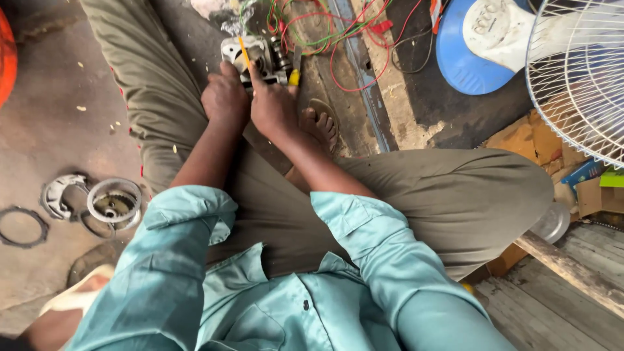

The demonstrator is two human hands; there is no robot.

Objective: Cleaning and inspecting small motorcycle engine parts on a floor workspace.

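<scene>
Here I count two hands on one grey motor block (260, 60) lying by my foot: my left hand (224, 97) grips its edge, my right hand (273, 107) pinches one yellow-handled tool (244, 51); three metal rings (114, 201) lie well apart

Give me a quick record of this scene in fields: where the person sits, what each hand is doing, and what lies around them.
Setting: person seated cross-legged on a concrete floor
Left hand: resting on the small grey metal motor assembly
Right hand: on the same assembly, beside a thin yellow-handled tool; grip on it unclear
Beyond the hands: tangle of red and green wires
Floor at left: round metal rings and a bracket
At right: white wire fan guard, blue and white fan base, wooden planks
</scene>
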